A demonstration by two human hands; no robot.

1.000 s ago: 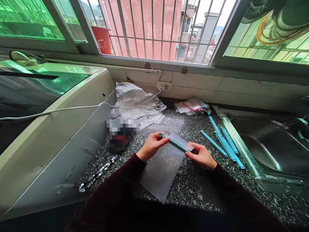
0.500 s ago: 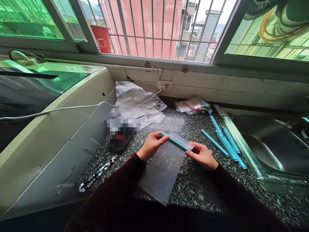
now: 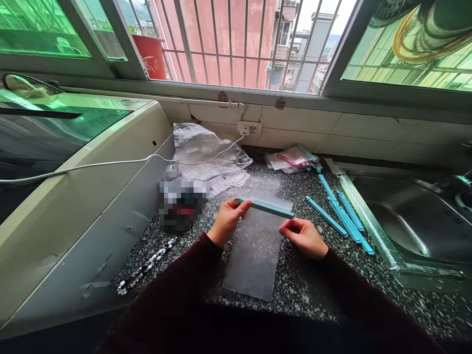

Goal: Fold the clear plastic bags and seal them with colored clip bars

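Window: the top of the frame is filled by a barred window (image 3: 230, 46).
Countertop: the lower middle is taken up by a speckled countertop (image 3: 295, 282).
Appliance: the left side is occupied by a pale appliance (image 3: 143, 162), crossed by a white cable (image 3: 110, 165).
Sink: a metal sink (image 3: 393, 211) is set into the countertop at the right edge.
Film pile: crumpled clear film (image 3: 206, 147) is heaped left of the upper centre, with a pixelated object (image 3: 184, 204) just below it.
Clear sleeve: a flat clear sleeve (image 3: 252, 255) is held at centre, its lower end slanted toward the bottom of the frame.
Loose strips: several turquoise loose strips (image 3: 344, 219) are scattered right of centre, near the sink.
Packets: clear packets (image 3: 289, 160), pink and turquoise within, are stacked above them.
Left hand: the left hand (image 3: 226, 219), at centre, is pinched around the left end of the held strip (image 3: 271, 208).
Right hand: the right hand (image 3: 305, 236), right of centre, is closed on the sleeve's right edge, just below the strip's right end.
Held strip: it is laid across the sleeve's upper part; whether it is inside cannot be told.
Beads: a bead strand (image 3: 149, 263) is stretched diagonally at lower left.
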